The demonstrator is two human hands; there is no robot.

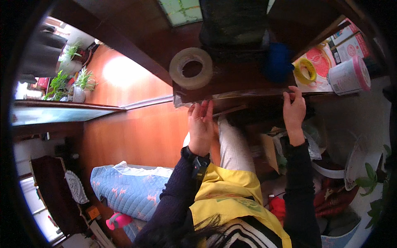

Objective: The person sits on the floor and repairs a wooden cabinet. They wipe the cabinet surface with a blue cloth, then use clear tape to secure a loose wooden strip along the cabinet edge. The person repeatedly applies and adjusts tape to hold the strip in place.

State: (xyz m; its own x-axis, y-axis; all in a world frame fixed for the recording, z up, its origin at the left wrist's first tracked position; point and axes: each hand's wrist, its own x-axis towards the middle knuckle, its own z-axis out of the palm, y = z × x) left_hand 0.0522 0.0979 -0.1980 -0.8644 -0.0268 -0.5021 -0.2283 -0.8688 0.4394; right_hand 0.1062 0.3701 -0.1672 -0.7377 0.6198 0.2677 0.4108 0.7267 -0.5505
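A thin clear plastic film (pixel 248 94) stretches along the near edge of a dark wooden table (pixel 231 78), its shiny border catching light. My left hand (pixel 200 128) is at the film's left part, palm up, with fingertips closed on its edge. At the right end, my right hand (pixel 294 111) pinches the same edge between thumb and fingers. A large roll of clear tape (pixel 180 68) rests on the table beyond my left hand. Past my right hand is a blue object (pixel 278 62), too dark to make out.
A yellow tape roll (pixel 313 71) and a white tub with a pink lid (pixel 343 76) stand at the right. A black chair back (pixel 233 25) rises at the far side. Left are potted plants (pixel 78 84) and a blue quilted cover (pixel 128 186). An open cardboard box (pixel 271 153) is below right.
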